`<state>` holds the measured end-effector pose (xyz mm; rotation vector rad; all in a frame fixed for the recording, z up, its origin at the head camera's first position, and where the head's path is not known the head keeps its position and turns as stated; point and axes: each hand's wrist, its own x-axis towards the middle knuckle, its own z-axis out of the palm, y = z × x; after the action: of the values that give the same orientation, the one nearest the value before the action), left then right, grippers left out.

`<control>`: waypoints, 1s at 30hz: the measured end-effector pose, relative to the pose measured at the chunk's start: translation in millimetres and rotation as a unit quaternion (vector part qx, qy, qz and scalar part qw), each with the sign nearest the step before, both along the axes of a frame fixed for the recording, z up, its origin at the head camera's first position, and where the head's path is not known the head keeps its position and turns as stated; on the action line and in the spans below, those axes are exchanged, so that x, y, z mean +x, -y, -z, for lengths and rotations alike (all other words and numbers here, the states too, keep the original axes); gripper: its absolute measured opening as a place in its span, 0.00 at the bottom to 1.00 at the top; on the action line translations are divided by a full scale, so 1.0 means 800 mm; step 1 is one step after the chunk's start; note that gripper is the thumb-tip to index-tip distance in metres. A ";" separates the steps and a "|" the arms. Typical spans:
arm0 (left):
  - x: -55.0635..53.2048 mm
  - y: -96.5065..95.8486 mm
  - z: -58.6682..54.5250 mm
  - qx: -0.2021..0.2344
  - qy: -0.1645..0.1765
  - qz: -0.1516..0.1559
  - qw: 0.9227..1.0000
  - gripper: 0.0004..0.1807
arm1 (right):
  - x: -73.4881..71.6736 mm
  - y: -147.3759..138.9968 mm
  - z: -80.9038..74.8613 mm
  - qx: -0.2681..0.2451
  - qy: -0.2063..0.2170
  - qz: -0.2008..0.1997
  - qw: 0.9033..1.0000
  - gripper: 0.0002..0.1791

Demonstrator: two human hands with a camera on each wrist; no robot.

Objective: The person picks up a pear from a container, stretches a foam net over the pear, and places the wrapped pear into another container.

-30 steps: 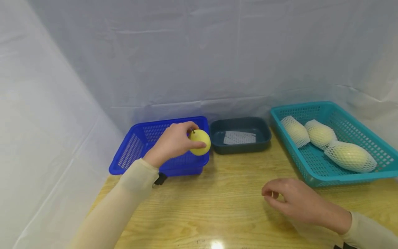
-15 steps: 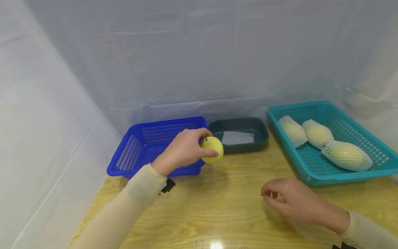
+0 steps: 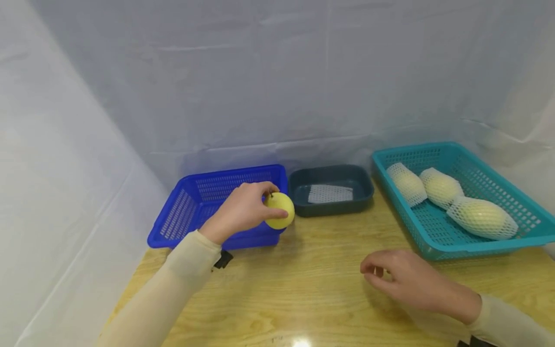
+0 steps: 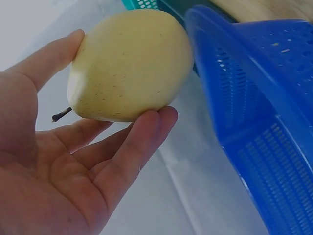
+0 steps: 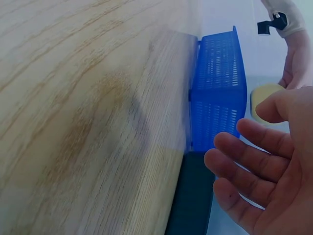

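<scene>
A yellow pear [image 3: 279, 212] with a dark stem is held by my left hand [image 3: 243, 209], thumb on one side and fingers on the other. In the head view it overlaps the right front corner of the blue basket [image 3: 186, 202]. The left wrist view shows the pear [image 4: 132, 63] bare and speckled, close to the basket's rim [image 4: 215, 19]. My right hand [image 3: 407, 277] hovers over the wooden table in front of the teal basket [image 3: 427, 231], fingers loosely curled and holding nothing. In the right wrist view its fingers [image 5: 249, 161] are relaxed and apart.
A dark green tray [image 3: 334, 208] stands between the two baskets with a white foam net [image 3: 330, 193] in it. Three net-wrapped pears lie in the teal basket, one of them a pear [image 3: 483, 218] near its front. White sheeting [image 3: 260, 86] hangs behind and at the left.
My left hand carried the pear right and toward me, then back left to the blue basket's corner. The right hand has stayed nearly in place.
</scene>
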<state>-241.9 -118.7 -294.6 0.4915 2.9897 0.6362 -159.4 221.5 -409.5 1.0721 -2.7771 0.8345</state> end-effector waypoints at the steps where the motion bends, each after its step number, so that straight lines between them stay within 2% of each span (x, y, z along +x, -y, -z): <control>1: -0.001 0.002 0.001 0.001 0.001 -0.001 1.000 0.32 | -0.001 0.001 0.001 -0.001 0.005 0.000 1.000 0.06; 6: -0.005 0.014 0.004 0.004 -0.010 -0.011 1.000 0.32 | -0.008 0.006 0.003 -0.013 0.017 0.001 1.000 0.06; 11: -0.013 0.026 0.008 0.002 -0.007 -0.025 1.000 0.32 | -0.015 0.012 0.004 -0.025 0.026 0.002 0.999 0.06; 18: -0.026 0.041 0.031 -0.010 0.010 -0.039 0.999 0.33 | -0.019 0.019 0.007 -0.030 0.056 -0.011 0.998 0.06; 24: -0.029 0.042 0.043 -0.013 0.017 -0.039 0.999 0.33 | -0.020 0.020 0.009 -0.034 0.051 -0.011 0.998 0.06; 27: -0.029 0.038 0.044 -0.015 0.017 -0.035 0.999 0.33 | -0.020 0.020 0.009 -0.033 0.049 -0.011 0.998 0.06; 30: -0.028 0.035 0.036 -0.019 0.006 -0.029 0.999 0.33 | -0.021 0.020 0.010 -0.035 0.045 -0.011 0.998 0.05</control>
<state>-264.2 -147.1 -323.0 0.3974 3.0091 0.5841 -176.0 205.2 -417.9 1.0834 -2.7899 0.9978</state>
